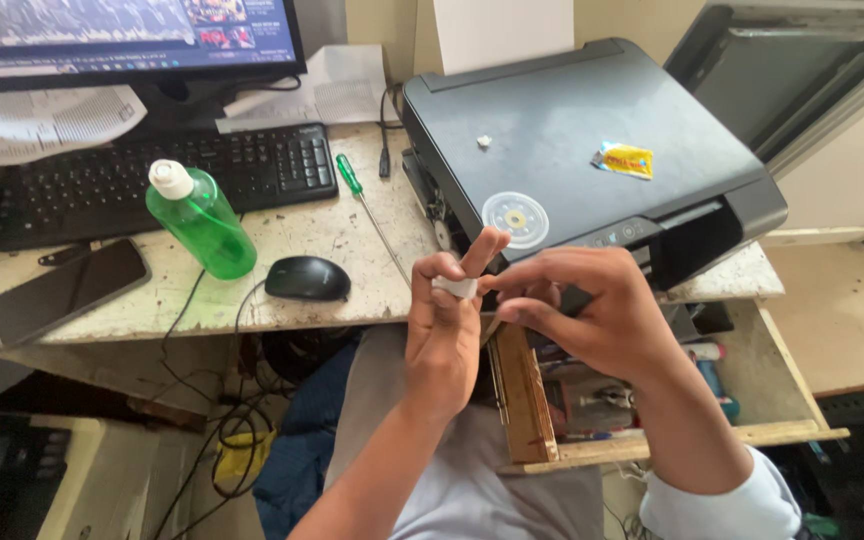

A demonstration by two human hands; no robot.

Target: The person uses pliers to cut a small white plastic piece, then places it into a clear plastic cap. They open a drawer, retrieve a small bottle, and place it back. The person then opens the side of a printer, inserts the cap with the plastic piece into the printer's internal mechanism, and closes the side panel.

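Observation:
Both hands are raised in front of me above my lap. My left hand (pixel 444 325) pinches a small white piece (pixel 455 288) between thumb and fingers. My right hand (pixel 592 305) reaches in from the right, its fingertips close to the white piece; whether they touch it I cannot tell. Behind the hands stands a black printer (pixel 572 130) on the desk (pixel 332 235). On its lid lie a clear round disc (pixel 515 219), a yellow sachet (pixel 625 160) and a tiny white scrap (pixel 484 141).
A green bottle (pixel 202 220), black mouse (pixel 308 278), green-handled screwdriver (pixel 367 208), keyboard (pixel 152 180), phone (pixel 67 290) and monitor (pixel 122 40) sit on the desk. An open wooden drawer (pixel 652 400) with clutter juts out under the printer. Cables hang below left.

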